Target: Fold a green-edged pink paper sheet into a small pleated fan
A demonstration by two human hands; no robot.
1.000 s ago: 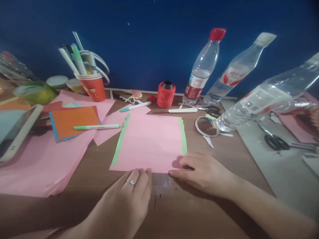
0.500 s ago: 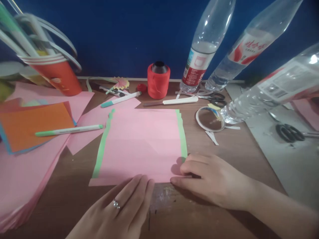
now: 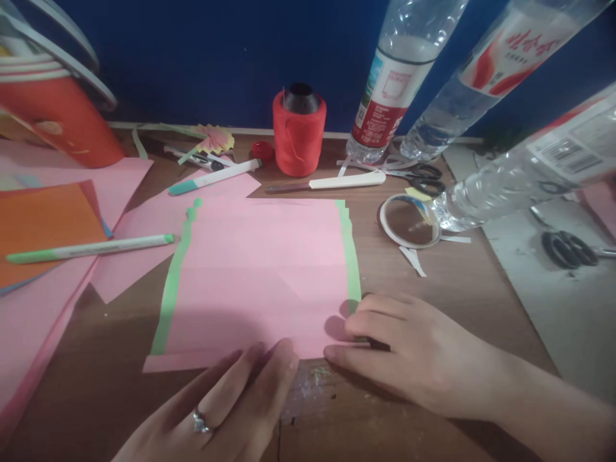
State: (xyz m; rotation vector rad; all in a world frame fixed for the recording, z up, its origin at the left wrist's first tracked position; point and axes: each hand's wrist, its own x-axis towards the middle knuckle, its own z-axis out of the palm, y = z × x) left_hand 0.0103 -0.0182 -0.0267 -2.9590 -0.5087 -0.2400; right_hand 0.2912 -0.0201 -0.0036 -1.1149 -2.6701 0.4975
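Observation:
A pink paper sheet (image 3: 260, 269) with green strips along its left and right edges lies on the brown table. My left hand (image 3: 226, 404), with a ring on one finger, rests its fingertips flat on the sheet's near edge, the fingers extended. At the near right corner, my right hand (image 3: 404, 346) has its thumb and curled fingers closed on the pink paper sheet, beside the lower end of the right green strip.
Clear bottles (image 3: 380, 109) stand at the back right, near a tape roll (image 3: 409, 221) and black scissors (image 3: 423, 176). A red thread spool (image 3: 299, 138), a white knife (image 3: 346, 181) and markers lie behind the sheet. Left are a red cup (image 3: 72, 115) and orange paper (image 3: 52, 218).
The view has moved closer and shifted, so the cup and markers sit further left. My left hand's fingers have spread slightly; my right hand stays at the sheet's corner.

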